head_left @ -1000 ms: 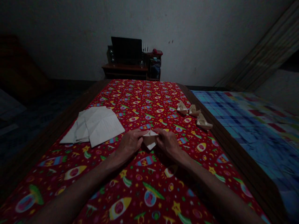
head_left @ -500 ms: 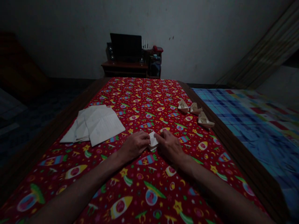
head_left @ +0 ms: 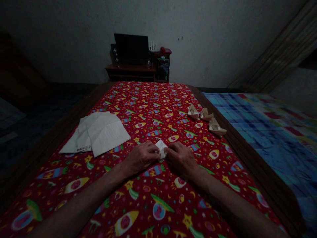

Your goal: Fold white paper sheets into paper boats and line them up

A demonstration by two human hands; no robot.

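A small folded piece of white paper point(head_left: 161, 148) lies low over the red patterned cloth, between my two hands. My left hand point(head_left: 145, 154) pinches its left edge with curled fingers. On the opposite edge, my right hand point(head_left: 181, 156) grips it between thumb and fingers. The paper now looks like a small diamond with crease lines on its face. Some of its edges are hidden behind my fingertips.
Creased white paper sheets point(head_left: 106, 132) lie overlapping on the left. Three folded paper boats point(head_left: 206, 114) stand at the right edge of the red cloth point(head_left: 153, 185). Beyond the far end are a desk point(head_left: 131, 68) and a monitor point(head_left: 131, 48). A blue checked mat point(head_left: 237, 115) lies right.
The paper between my hands has gone from a bent, partly opened shape to a flatter diamond. Both hands stay at its sides. The view has shifted slightly.
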